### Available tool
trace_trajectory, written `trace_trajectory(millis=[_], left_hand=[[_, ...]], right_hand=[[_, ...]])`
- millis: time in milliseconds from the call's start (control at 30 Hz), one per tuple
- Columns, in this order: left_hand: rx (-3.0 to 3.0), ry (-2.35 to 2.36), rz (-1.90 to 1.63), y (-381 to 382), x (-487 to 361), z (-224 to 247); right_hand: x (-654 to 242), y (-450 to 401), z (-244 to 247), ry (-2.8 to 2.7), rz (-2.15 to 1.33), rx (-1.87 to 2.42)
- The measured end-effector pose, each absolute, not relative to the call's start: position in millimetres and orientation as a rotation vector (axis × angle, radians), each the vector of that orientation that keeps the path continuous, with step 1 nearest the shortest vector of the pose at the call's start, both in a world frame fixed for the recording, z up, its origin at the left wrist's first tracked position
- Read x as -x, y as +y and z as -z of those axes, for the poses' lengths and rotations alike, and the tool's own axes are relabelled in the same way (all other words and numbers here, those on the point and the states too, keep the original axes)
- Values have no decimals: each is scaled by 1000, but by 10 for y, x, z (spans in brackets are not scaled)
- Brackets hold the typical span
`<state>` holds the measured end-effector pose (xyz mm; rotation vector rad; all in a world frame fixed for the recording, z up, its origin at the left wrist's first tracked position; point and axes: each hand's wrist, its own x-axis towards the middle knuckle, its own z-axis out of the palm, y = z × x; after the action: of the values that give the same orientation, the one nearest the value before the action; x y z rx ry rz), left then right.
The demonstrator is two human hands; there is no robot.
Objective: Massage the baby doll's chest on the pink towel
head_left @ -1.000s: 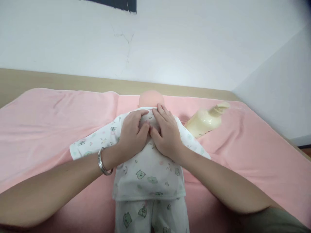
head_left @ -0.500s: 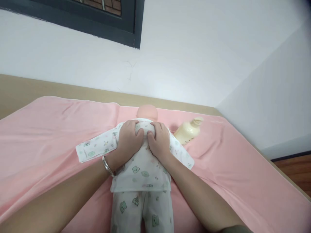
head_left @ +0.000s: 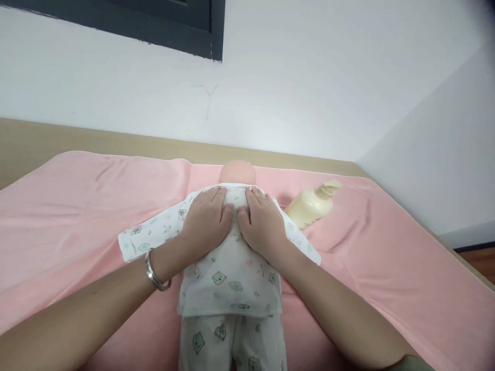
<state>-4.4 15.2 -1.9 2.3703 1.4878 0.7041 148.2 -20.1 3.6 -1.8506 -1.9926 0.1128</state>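
Note:
A doll lies on a pink cloth (head_left: 150, 180), its bald head (head_left: 237, 172) toward the wall. It wears a white printed top (head_left: 232, 281) and matching trousers (head_left: 209, 340). My left hand (head_left: 209, 216) rests flat on the upper left of the top, fingers extended, a silver bracelet on the wrist. On the upper right of the top lies my right hand (head_left: 265, 221), its fingers also stretched out. The two thumbs are near each other at the middle. Nothing is held in either hand.
A cream pump bottle (head_left: 310, 206) lies tilted on the cloth, right of the doll. Behind is a tan surface edge (head_left: 154, 146) against a white wall (head_left: 290, 93), with a dark window frame (head_left: 162, 31) at the upper left.
Both hands have flattened, their fingers now straighter on the doll's top. My right hand has shifted slightly right. The whole view has moved a little, with the window frame higher up.

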Motion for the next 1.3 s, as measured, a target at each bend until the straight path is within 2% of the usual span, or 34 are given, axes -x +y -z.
trace_trajectory(millis=[167,333,500,733,1033,1300], left_hand=[[-2503,1494,-432,-13,61,-210],[-2684,1448,-365,-230,37,-242],[-2675,1407,-373,-150,49,-188],[-2453,1498,-442,167,99,-143],[-2532,1412,-596,-193,65,-279],[-2296,1556,-453,133,113,-197]], right_hand=[[-1501,-221,-222,-2084,-90,1941],[-1516,-209,-341,-2116,-148,1995],[-1493,-292,-418,-2126,-127,2010],[-1500,-452,-586,-2113,-278,1931],[-1573,-156,-371,-2038,-284,2064],[-1546,-354,-583,-2202,-149,2101]])
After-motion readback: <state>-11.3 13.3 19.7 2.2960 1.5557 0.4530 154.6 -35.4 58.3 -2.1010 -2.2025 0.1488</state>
